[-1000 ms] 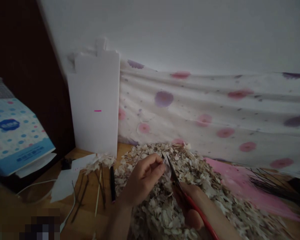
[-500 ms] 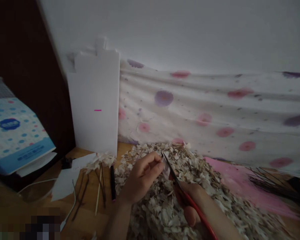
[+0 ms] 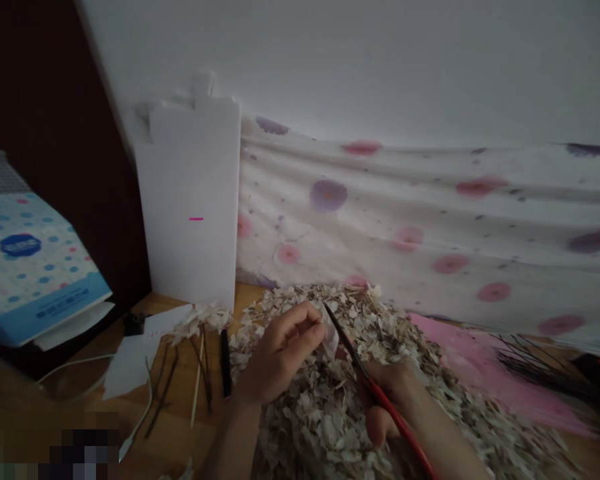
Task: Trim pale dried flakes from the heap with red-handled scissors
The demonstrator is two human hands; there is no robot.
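Observation:
My left hand [image 3: 285, 350] is closed, thumb and forefinger pinching a thin, whitish petal-like piece [image 3: 330, 339]. Red-handled scissors [image 3: 349, 347] are in my right hand [image 3: 387, 393], with fingers wrapped round the handles. Their dark blades point up and away, right beside the pinched piece and the left fingertips. The blades look nearly together. Under and around both hands spreads a large heap of dry, pale, petal-like flakes [image 3: 325, 420]; part of it is hidden by the hands and forearms.
On the wooden table [image 3: 175, 413] left of the heap lie a black marker [image 3: 225, 363], thin sticks [image 3: 161, 393], white paper [image 3: 130, 367] and a white cable [image 3: 147, 407]. A white board [image 3: 193, 187] stands behind. Pink sheet [image 3: 490, 373] and dark twigs [image 3: 535, 370] lie right. Flowered cloth [image 3: 405, 200] covers the wall.
The scissor tips, slightly parted before, now look together. My right hand has shifted slightly; the left hand keeps its pinch in nearly the same place.

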